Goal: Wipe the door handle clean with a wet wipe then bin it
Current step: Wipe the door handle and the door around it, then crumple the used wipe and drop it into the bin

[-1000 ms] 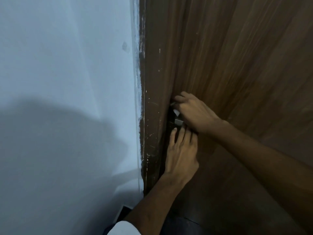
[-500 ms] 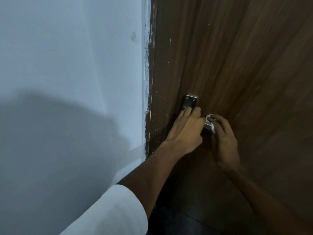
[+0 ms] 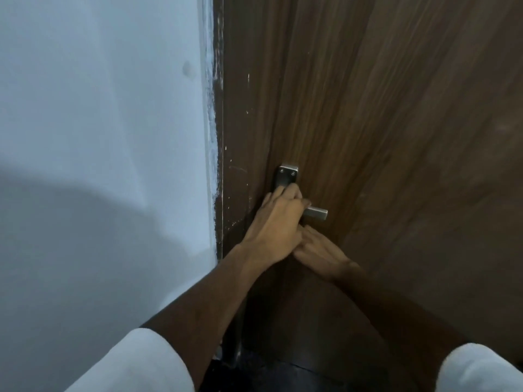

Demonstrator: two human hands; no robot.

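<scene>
My left hand (image 3: 278, 222) is on the door handle (image 3: 315, 213) right now, fingers curled over the lever near the door's edge side, so that grip is closed around the handle itself. Only the free end of the lever pokes out past my knuckles, bare and grey. Above the handle, the metal backplate (image 3: 287, 176) shows its two screws.

My right hand (image 3: 319, 250) sits just below the handle, flat against the brown door (image 3: 396, 137), tucked partly under my left wrist. The wet wipe? I can't see it from here. It may be under my right palm or fingers, but nothing white shows, so I can't tell whether that grip holds anything.

The step in hand, I reckon, is the wiping of the lever and plate. To do it well, I'd hold the lever steady with the left so it doesn't dip, then bring the wipe up from below the handle and wrap it round the bar, running along to the free end. The underside and the joint where the lever meets the plate want attention too. I'd also need to shift my left hand off, or the part it covers goes unwiped.

No bin is in sight near the handle; the white wall (image 3: 99, 108) lies beyond the door's edge.
</scene>
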